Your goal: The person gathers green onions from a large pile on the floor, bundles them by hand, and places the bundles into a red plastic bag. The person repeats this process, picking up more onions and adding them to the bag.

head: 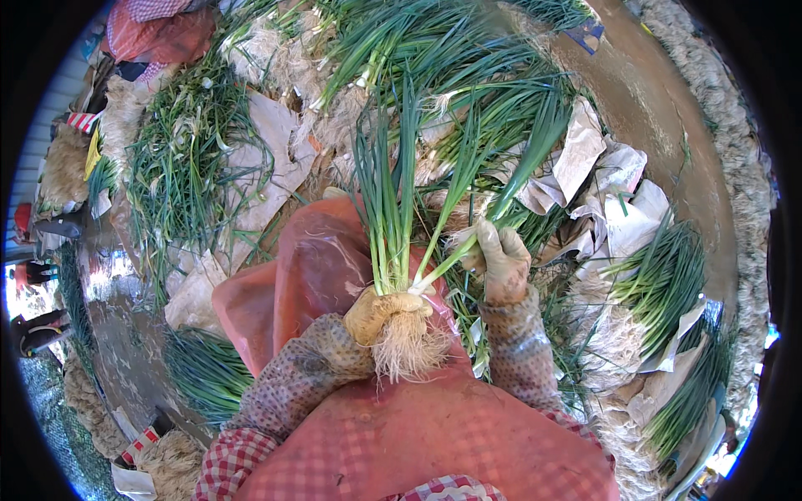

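Observation:
My left hand (363, 316), in a dirty, pale work glove, is closed around the lower stems of a bunch of green onions (391, 238). Their pale, stringy roots (410, 347) hang below it, over the translucent red apron (413, 419). My right hand (506, 260), gloved as well, pinches a single outer stalk (454, 257) that leans away from the bunch to the right. The white base of this stalk still meets the bunch at my left hand. The right fingertips are partly hidden behind the stalk and the hand itself.
Ahead lies a large heap of green onions (476, 119). Trimmed leaves (182, 163) are piled at the left beside brown paper (266, 150). Rooted bundles (658, 282) lie to the right among crumpled paper (636, 213). Another person's red-covered part (160, 34) shows at top left.

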Demonstrator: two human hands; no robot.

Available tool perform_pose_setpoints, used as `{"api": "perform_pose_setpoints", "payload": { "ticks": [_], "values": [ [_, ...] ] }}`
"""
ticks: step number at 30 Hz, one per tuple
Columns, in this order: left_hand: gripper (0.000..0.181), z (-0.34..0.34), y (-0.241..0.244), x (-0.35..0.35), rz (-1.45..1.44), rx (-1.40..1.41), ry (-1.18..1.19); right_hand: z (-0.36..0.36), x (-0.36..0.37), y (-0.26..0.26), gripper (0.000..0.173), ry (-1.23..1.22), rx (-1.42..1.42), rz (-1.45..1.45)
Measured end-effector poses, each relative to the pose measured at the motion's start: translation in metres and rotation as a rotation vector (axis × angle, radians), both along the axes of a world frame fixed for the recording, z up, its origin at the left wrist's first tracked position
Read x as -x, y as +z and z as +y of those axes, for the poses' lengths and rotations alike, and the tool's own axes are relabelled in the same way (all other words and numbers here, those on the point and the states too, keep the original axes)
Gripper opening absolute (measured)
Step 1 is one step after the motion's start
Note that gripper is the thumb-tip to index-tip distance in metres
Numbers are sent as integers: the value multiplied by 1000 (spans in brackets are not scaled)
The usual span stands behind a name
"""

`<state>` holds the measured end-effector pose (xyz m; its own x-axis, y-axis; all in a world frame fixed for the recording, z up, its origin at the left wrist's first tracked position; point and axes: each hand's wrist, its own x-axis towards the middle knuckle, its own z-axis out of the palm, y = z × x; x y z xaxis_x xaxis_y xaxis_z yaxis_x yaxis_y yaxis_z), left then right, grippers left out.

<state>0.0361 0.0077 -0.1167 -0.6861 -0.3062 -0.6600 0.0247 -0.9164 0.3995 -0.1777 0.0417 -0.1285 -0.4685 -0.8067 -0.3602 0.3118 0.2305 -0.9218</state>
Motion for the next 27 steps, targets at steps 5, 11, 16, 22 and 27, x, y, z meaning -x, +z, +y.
{"api": "perform_pose_setpoints", "payload": {
  "ticks": [5,11,16,22,27],
  "values": [
    [48,3,-6,0,55,-4,3,32,-4,-7,21,96,-45,-566],
    [46,7,-9,3,54,55,17,79,-6,-23,27,1123,-425,268],
    [41,3,-13,0,46,117,-1,114,52,-63,51,1622,-1027,855],
    [32,6,-14,2,36,111,20,73,23,-34,59,547,-94,-21],
    [6,32,-28,22,-82,524,245,34,-26,-15,29,482,-231,278]
  ]
}}
